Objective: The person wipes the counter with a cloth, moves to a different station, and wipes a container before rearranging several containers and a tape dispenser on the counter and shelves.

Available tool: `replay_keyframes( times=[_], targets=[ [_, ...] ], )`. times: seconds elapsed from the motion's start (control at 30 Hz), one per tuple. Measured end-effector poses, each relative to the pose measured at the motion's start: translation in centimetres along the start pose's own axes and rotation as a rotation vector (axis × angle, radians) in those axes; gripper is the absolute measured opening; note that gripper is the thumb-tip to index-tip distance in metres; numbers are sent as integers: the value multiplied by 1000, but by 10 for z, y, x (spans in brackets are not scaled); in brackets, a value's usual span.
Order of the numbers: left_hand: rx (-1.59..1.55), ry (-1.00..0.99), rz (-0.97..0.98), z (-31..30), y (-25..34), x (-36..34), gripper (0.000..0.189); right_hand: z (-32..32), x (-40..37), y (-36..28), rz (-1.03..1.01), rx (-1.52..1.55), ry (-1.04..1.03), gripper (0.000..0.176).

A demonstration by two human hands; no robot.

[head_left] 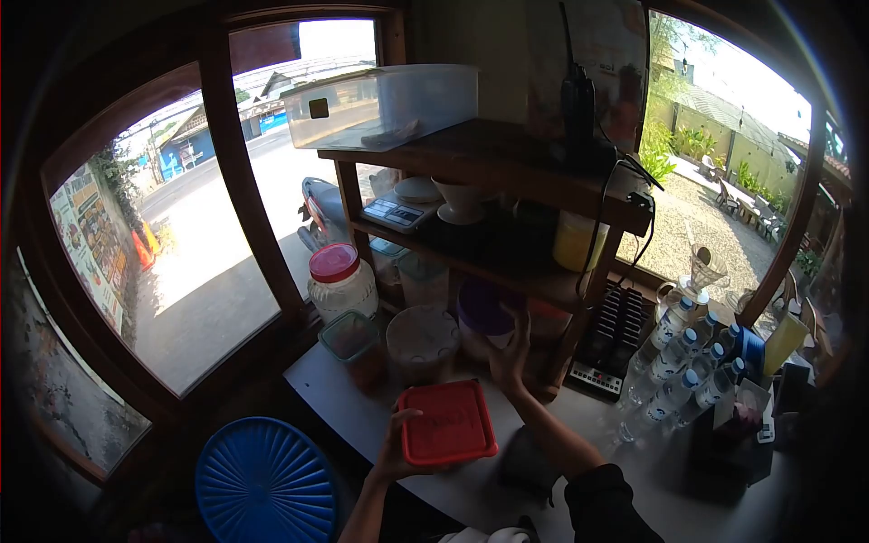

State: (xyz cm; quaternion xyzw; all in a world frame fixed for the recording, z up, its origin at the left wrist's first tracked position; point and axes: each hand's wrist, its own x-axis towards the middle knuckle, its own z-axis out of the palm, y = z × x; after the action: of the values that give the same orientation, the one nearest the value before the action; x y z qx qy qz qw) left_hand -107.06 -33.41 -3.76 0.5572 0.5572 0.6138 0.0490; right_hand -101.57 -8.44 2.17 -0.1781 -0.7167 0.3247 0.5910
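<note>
A square food container with a red lid (447,422) is in my left hand (396,445), gripped at its left side above the counter's front edge. Dark handwriting marks the lid. My right hand (511,351) reaches toward the shelf with fingers spread, in front of a round tub with a purple lid (487,303); fingertips overlap the lid's right edge. Left of that tub stand a round container with a pale lid (423,337) and a square container with a green-rimmed lid (352,337). Behind them is a clear jar with a red lid (335,262).
A wooden shelf (489,136) bears a large clear bin (385,107), a scale (396,213) and a walkie-talkie (579,100). Several water bottles (672,357) stand at right beside a black device with buttons (597,378). A blue ribbed lid (264,480) lies low at left.
</note>
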Motion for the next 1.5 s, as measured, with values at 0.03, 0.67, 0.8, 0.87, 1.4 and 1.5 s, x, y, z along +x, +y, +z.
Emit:
replay_keyframes(
  times=[0.03,0.67,0.8,0.87,1.4,1.5],
  targets=[
    [4,3,-5,-1,-1,-2,105,-11,-3,-6,-9,-29,-30,65],
    [-111,47,-131,-1,0,-15,110,-160,-61,-44,312,130,-642,70],
    [-118,12,-176,-7,11,-13,110,-175,-11,-60,102,143,-796,57],
    [-140,2,-184,-8,12,-8,109,-156,18,-58,234,127,-742,42],
    [-38,-59,-293,-40,13,3,99,-26,65,90,153,-483,-165,34],
    [-46,-119,-299,-44,3,-1,106,-39,78,75,305,-406,-509,39]
  ],
)
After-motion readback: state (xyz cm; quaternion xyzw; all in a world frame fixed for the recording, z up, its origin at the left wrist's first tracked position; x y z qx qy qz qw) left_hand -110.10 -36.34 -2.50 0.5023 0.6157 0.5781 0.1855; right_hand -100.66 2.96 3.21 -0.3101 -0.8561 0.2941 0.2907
